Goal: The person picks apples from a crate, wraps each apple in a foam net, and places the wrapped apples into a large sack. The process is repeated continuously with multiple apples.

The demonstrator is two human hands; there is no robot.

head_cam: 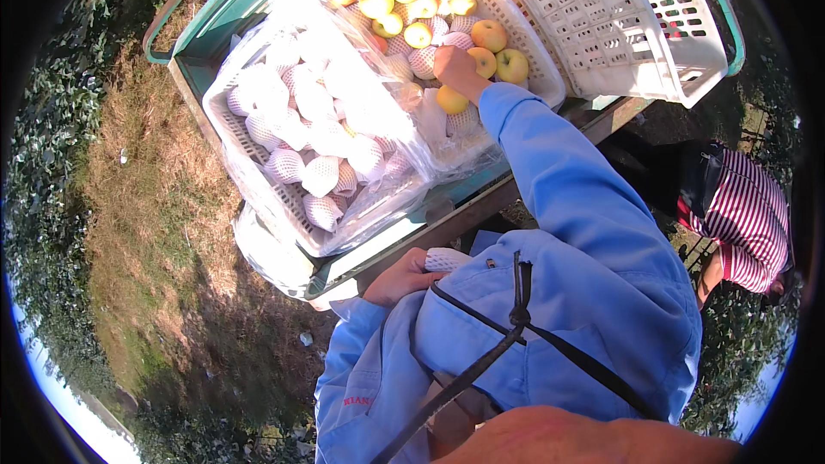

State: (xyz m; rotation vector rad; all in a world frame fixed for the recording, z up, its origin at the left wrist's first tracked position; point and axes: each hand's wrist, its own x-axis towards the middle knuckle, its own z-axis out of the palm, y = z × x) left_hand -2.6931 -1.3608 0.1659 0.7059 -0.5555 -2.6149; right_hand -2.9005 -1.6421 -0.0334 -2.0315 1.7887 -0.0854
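Observation:
My left hand (401,279) is close to my body, gripping a white foam net sleeve (446,260); whether fruit is inside it is hidden. My right hand (456,67) reaches into the far crate (548,80), knuckles up, its fingertips out of sight among the fruit, so I cannot tell if it grips anything. Beside it lie bare yellow-red apples, among them an apple (513,66) to its right and a yellow apple (452,100) just below. A netted fruit (423,63) sits against its left side. The nearer-left plastic crate (222,117) holds several netted fruits (284,166), partly bleached by glare.
Clear plastic film (412,171) drapes over the crates' edges. Both crates rest on a green metal cart bed (213,35) with a metal edge (464,222) before me. A tilted white crate (619,32) stands at right. Another person in a striped top (747,219) bends beyond. Dry grass (148,193) lies left.

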